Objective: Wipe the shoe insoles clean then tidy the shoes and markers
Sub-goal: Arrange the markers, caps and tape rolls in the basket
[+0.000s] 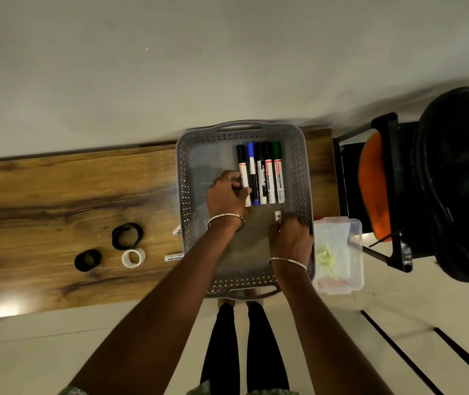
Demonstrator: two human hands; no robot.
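Head view: left hand [226, 196] pinches black-capped marker [242, 166] at 1 o'clock in basket [183, 181]; right hand [291, 240] grasps short marker [278, 215], 5 o'clock. Both light, stiff, smooth, roll-prone; hold mid-barrel

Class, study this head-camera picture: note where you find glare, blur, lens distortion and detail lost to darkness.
Head view: a glare spot sits on the wooden table, at its near-left corner; the basket looks slightly smeared along its far rim; the table's far edge bows, a wide-angle effect; the black shoe at right is too dark for detail.
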